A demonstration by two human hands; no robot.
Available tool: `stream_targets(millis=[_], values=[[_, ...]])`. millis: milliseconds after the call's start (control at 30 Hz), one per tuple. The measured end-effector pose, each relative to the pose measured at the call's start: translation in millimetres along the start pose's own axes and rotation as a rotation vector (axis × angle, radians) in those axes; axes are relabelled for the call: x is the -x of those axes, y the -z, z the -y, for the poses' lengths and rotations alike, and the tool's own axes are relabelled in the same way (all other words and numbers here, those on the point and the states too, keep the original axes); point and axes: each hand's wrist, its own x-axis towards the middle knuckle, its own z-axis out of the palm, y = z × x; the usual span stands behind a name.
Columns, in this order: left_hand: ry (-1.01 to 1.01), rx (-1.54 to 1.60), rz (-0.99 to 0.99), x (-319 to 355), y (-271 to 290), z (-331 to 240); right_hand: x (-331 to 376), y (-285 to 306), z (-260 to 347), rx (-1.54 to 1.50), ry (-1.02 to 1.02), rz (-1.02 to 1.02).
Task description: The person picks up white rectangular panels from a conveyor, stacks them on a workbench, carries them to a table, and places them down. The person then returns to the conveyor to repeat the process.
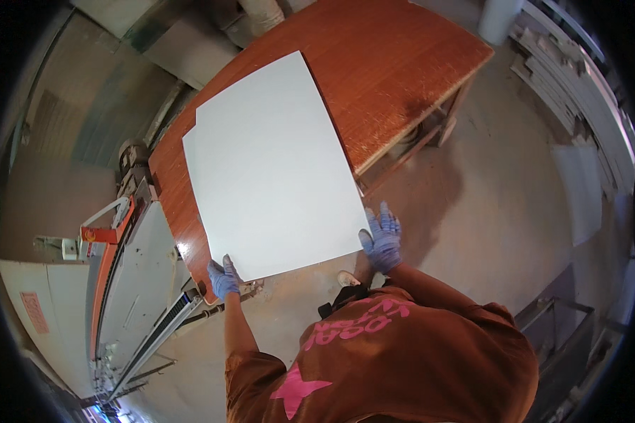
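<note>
A large white board (pixel 275 169) lies on a reddish-brown wooden table (pixel 381 63), its near end reaching past the table edge. A small step breaks its outline at the far left corner. Both of my hands wear blue-violet gloves. My left hand (pixel 224 280) touches the board's near left corner, fingers extended and apart. At the near right, my right hand (pixel 383 243) is spread open along the board's side edge, with the thumb toward its surface. What lies under the board's near edge is hidden.
A machine with an orange rail (pixel 104 289) and a motor (pixel 132 156) stands close along the table's left side. Long pale strips (pixel 561 84) are stacked at the far right. A dark metal frame (pixel 554 324) stands at the lower right. My shoe (pixel 348 279) shows on the concrete floor.
</note>
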Motion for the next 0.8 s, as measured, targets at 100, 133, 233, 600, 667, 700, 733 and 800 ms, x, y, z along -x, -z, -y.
stream_targets(millis=[100,133,233,600,667,700,733,800], values=[[0.065,-0.103,0.151,8,20,-34,-29,8,-8,0.152,-0.008,0.016],[0.085,-0.154,0.196,8,27,-30,-44,18,-2,0.056,-0.071,0.101],[0.027,-0.033,0.153,5,24,-17,-94,36,7,-0.333,-0.224,0.326],[0.119,0.531,0.37,104,21,43,-38,64,-69,-0.787,-0.472,0.686],[0.477,0.589,0.632,132,38,54,-13,66,-144,-0.559,-0.373,0.801],[0.475,0.618,0.588,141,44,48,-25,85,-106,-0.744,-0.553,0.822],[0.473,0.644,0.566,149,52,26,-43,95,-85,-0.79,-0.823,0.758],[0.66,0.917,0.692,142,59,-18,-79,71,-70,-1.126,-0.822,0.873]])
